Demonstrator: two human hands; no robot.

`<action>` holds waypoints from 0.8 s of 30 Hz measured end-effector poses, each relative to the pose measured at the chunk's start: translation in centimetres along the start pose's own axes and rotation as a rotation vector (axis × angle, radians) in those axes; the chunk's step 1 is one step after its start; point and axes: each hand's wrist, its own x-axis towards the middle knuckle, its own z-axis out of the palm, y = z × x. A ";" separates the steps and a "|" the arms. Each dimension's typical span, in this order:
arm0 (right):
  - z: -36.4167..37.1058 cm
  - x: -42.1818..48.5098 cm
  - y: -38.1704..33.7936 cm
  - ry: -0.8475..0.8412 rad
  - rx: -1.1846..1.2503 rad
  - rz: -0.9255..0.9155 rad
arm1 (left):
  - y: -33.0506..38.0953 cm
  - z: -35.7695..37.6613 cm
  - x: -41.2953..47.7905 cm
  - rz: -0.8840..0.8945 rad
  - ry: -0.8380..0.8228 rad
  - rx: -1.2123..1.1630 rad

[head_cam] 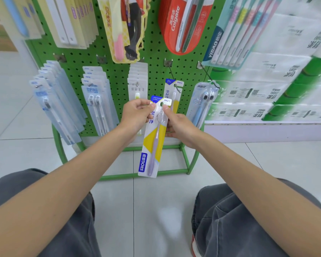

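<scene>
While L hand (135,115) and R hand (180,127) pinch the toothbrush pack (152,145) by its top corners, hole (161,104) is clear, prob. for the hook (176,87) behind.

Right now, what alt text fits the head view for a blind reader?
A person's left hand pinches the top corner of a FROG toothbrush pack and the right hand its side edge, before a green pegboard rack. A second FROG pack hangs on a hook behind.
</scene>
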 end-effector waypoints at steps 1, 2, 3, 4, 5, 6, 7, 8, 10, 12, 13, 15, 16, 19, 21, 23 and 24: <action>-0.1 -0.2 0.4 -0.019 0.009 0.006 | 0.0 0.1 0.0 0.003 0.001 -0.004; -0.3 -0.5 0.7 -0.038 0.011 0.015 | 0.0 0.2 0.1 0.004 0.002 -0.010; -0.4 -0.8 1.1 -0.058 0.008 0.040 | 0.0 0.2 0.2 0.002 0.003 -0.014; -0.4 -1.1 1.6 -0.075 0.000 0.076 | 0.0 0.2 0.3 -0.004 0.006 -0.016; -0.4 -1.2 2.3 -0.092 -0.005 0.122 | -0.1 0.2 0.4 -0.008 0.012 -0.018; -0.5 -1.4 3.1 -0.117 -0.014 0.166 | -0.1 0.2 0.5 -0.015 0.020 -0.020; -0.4 -1.6 3.8 -0.150 -0.017 0.201 | -0.2 0.2 0.5 -0.021 0.025 -0.025; -0.4 -1.8 4.6 -0.178 -0.025 0.222 | -0.2 0.3 0.6 -0.026 0.029 -0.028; -0.3 -2.4 5.8 -0.210 -0.021 0.242 | -0.2 0.3 0.5 -0.031 0.030 -0.028; -0.3 -2.9 6.8 -0.240 -0.034 0.244 | -0.3 0.3 0.5 -0.036 0.033 -0.029; -0.4 -3.2 7.3 -0.254 -0.049 0.243 | -0.3 0.2 0.5 -0.039 0.036 -0.033; -0.6 -3.5 8.5 -0.273 -0.100 0.237 | -0.3 0.1 0.6 -0.050 0.044 -0.035; -0.7 -3.6 9.0 -0.275 -0.125 0.239 | -0.3 0.0 0.6 -0.054 0.041 -0.033; -1.0 -3.8 9.4 -0.264 -0.166 0.242 | -0.5 0.2 0.5 -0.064 0.023 -0.010; -1.2 -3.7 9.4 -0.262 -0.205 0.235 | -0.5 0.4 0.4 -0.062 0.028 0.000; -1.1 -3.8 9.4 -0.223 -0.279 0.188 | -0.4 0.5 0.2 -0.055 0.012 0.028; -1.0 -3.9 9.3 -0.181 -0.381 0.122 | -0.4 0.6 0.1 -0.050 -0.018 0.055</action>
